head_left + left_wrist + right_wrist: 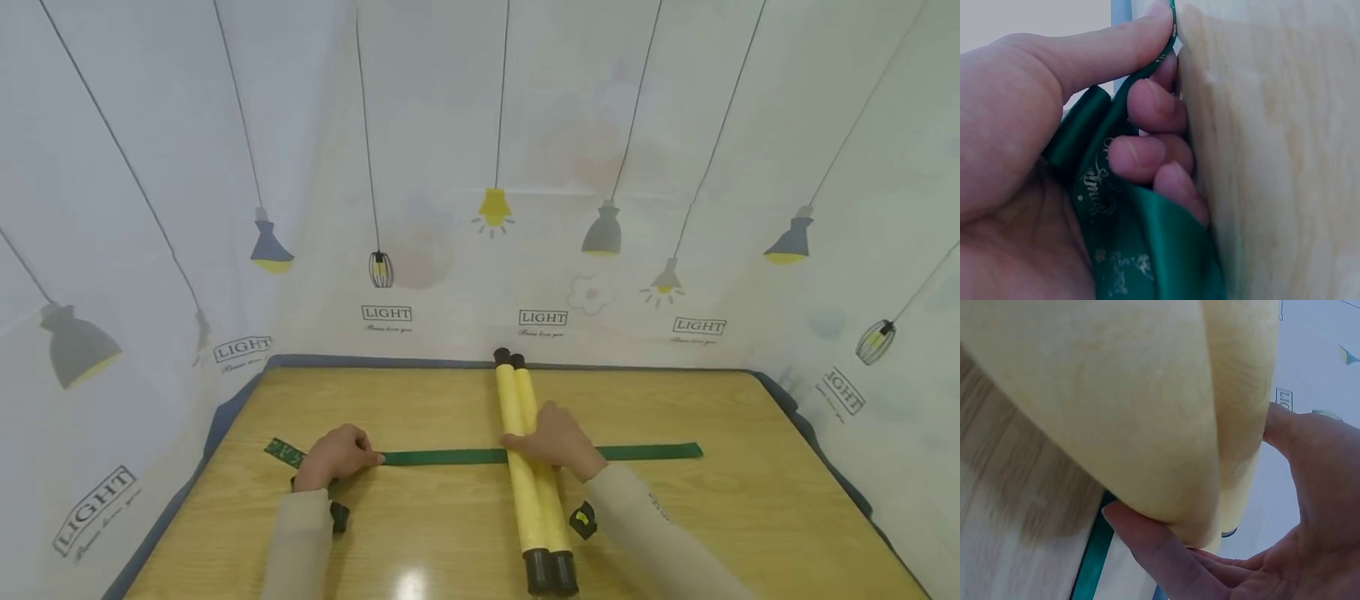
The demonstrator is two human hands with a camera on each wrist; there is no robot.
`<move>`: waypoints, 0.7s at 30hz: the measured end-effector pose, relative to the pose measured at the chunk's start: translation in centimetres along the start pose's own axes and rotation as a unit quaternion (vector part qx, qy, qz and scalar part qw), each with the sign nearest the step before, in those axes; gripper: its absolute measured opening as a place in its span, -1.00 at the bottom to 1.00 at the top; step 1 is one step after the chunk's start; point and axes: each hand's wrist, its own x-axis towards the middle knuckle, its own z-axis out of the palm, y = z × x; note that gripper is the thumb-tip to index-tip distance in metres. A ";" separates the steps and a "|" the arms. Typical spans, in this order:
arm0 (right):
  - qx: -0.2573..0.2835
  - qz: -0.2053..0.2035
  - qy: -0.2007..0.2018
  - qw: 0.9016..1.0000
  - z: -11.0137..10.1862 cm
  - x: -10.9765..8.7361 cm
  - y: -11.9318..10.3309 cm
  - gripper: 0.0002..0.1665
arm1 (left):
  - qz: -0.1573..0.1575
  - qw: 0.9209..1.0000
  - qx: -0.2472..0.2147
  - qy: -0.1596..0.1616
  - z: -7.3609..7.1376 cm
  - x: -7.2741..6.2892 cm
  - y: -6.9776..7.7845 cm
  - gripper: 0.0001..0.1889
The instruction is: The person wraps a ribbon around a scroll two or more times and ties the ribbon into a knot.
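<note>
A green ribbon (442,457) runs left to right over the wooden table, its left part bent beside my left hand (339,454). That hand pinches the ribbon between thumb and forefinger; in the left wrist view, gold-lettered ribbon folds (1179,244) pass across the curled fingers and palm. Two yellow tubes (521,492) with black end caps lie side by side across the ribbon, pointing away from me. My right hand (555,437) grips them near the middle, thumb on the left side and fingers on the right. Ribbon under the tubes is hidden.
The wooden table (420,400) meets a pale wall sheet (450,150) printed with lamps at the back and sides. Small black objects (583,520) show beside both wrists. The tubes' far caps reach the table's back edge.
</note>
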 end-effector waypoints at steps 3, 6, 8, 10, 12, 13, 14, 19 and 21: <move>-0.011 -0.001 -0.002 1.000 1.1 0.2 -0.8 -0.14 | 0.004 1.000 0.001 0.000 -0.1 0.1 -0.1 -0.73; -0.023 -0.004 -0.008 1.000 2.1 0.3 -1.5 -0.10 | 0.007 1.000 0.002 0.000 -0.1 0.1 -0.2 -0.73; -0.030 -0.010 -0.009 0.999 2.6 0.2 -1.9 -0.08 | 0.008 1.000 0.003 -0.002 0.0 0.1 -0.2 -0.73; -0.034 -0.012 -0.007 0.999 3.0 0.0 -2.3 -0.07 | 0.008 1.000 0.001 -0.005 0.0 0.1 -0.2 -0.73; -0.045 -0.015 -0.004 0.999 3.3 -0.2 -2.8 -0.06 | 0.008 1.000 0.001 -0.007 -0.1 0.1 -0.2 -0.73; -0.048 -0.017 0.000 0.999 3.4 -0.3 -3.0 -0.06 | 0.007 1.000 0.000 -0.008 -0.1 0.1 -0.2 -0.73; -0.054 -0.018 0.002 0.998 3.5 -0.3 -3.2 -0.07 | 0.006 1.000 0.001 -0.009 -0.1 0.1 -0.2 -0.73; -0.076 -0.006 0.015 0.997 4.2 -0.4 -3.7 0.00 | 0.005 1.000 0.005 -0.011 -0.2 0.2 -0.1 -0.73; -0.084 0.003 0.020 0.996 4.4 -0.4 -3.6 0.06 | 0.004 1.000 0.006 -0.012 -0.1 0.2 -0.1 -0.73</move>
